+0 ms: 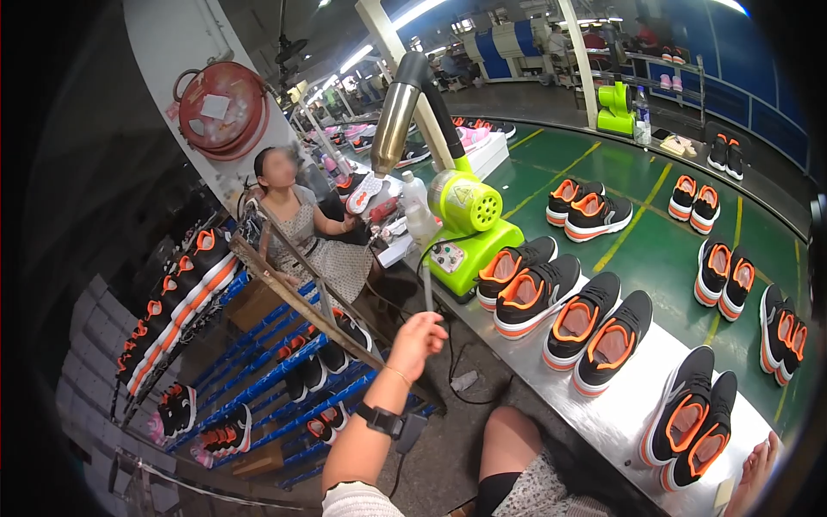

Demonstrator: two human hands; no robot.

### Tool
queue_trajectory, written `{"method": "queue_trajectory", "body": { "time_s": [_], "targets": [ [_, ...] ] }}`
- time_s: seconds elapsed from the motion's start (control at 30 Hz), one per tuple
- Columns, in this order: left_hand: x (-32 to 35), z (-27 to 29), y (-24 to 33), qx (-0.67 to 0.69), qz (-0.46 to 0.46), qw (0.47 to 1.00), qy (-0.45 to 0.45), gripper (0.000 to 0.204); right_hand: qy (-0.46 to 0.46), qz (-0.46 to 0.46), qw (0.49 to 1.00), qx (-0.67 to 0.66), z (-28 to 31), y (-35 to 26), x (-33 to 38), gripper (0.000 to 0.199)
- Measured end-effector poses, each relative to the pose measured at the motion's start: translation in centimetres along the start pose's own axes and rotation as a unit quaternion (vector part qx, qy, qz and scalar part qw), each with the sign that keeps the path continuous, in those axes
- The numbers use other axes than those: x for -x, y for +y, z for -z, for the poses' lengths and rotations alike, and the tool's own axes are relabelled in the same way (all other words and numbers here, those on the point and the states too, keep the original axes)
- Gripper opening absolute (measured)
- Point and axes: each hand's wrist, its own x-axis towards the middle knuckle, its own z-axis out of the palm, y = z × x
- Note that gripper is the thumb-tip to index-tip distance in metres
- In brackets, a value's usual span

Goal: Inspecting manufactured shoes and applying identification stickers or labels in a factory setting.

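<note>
My left hand (418, 345) is raised at the near edge of the bench, a dark watch on its wrist. Its fingers are curled closed around the lower end of a slim grey stick (427, 289) that points upward. My right hand (756, 474), partly cut off at the lower right, has its fingers extended and rests by the bench edge. Beside it lies a small cream-coloured block (724, 493). The nearest pair of black sneakers (680, 422) with orange linings stands just left of that hand. Further pairs of sneakers (599, 332) line the metal bench strip (668, 345).
A lime-green hot-air blower (465, 215) with a metal nozzle (396, 125) stands beyond my left hand. Several sneaker pairs (590, 207) sit on the green conveyor (663, 267). At left are a shoe rack (267, 388) with blue bars and a seated co-worker (301, 233).
</note>
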Motion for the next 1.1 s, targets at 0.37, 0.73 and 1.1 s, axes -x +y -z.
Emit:
{"method": "queue_trajectory", "body": {
  "time_s": [0.37,0.73,1.1],
  "targets": [
    [12.1,-25.0,-1.8,0.066,0.114,0.800,-0.585,0.015,-0.234,0.095,0.966,0.049,-5.7,0.8,1.8,0.030],
    [18.1,-32.2,-5.9,0.132,0.124,0.739,-0.649,0.017,-0.266,0.067,0.962,-0.006,-8.8,1.4,4.7,0.012],
    [13.4,-25.9,-5.3,0.075,0.045,0.860,-0.503,0.025,-0.222,0.043,0.970,-0.088,-7.3,1.7,3.7,0.021]
  ]
}}
